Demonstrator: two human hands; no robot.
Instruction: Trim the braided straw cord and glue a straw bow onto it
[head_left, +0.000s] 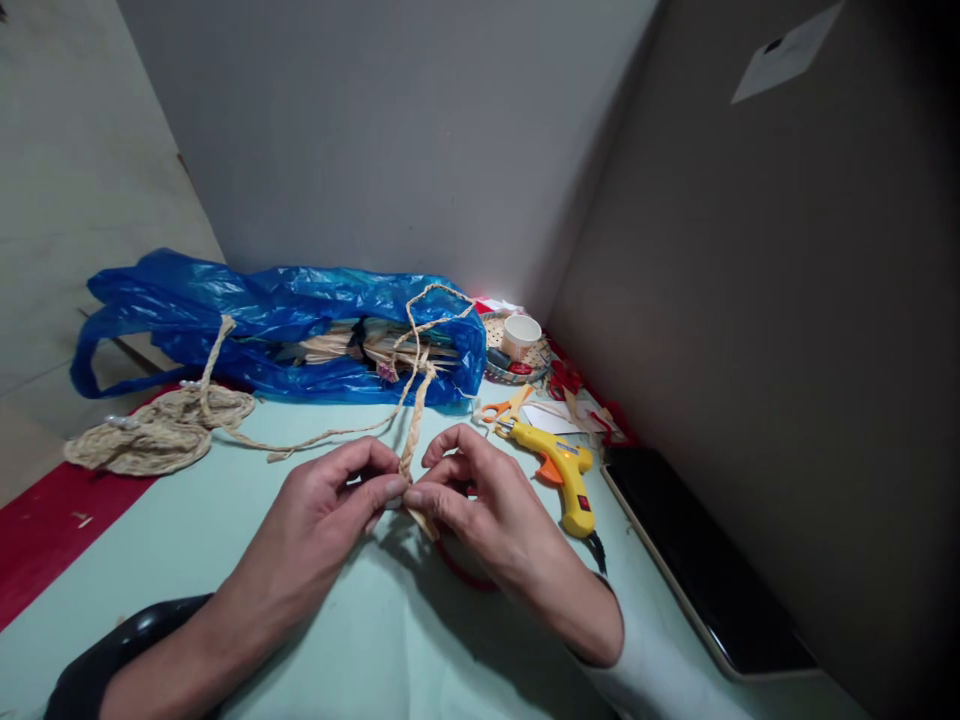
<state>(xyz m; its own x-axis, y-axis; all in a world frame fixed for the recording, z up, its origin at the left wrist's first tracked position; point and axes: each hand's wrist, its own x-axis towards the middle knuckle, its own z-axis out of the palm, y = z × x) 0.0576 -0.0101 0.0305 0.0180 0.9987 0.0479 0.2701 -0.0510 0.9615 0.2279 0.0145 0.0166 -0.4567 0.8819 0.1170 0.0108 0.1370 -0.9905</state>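
Note:
A pale straw braid (413, 430) runs from the blue bag's mouth down toward me. My left hand (337, 500) pinches its near end between thumb and fingers. From the other side my right hand (469, 490) closes its thumb and index finger on the same spot, the two thumbs almost touching. A short flat loose end (424, 524) sticks out below the fingertips. Beyond the hands, a thin twisted straw cord (322, 437) loops across the table to the left. The curled fingers hide part of the braid.
A blue plastic bag (277, 300) holding straw bundles lies at the back. Woven straw soles (150, 435) rest at left. On the right are a yellow glue gun (559, 455), orange scissors (504, 405), a basket with a white cup (522, 335), and a black tablet (705, 560).

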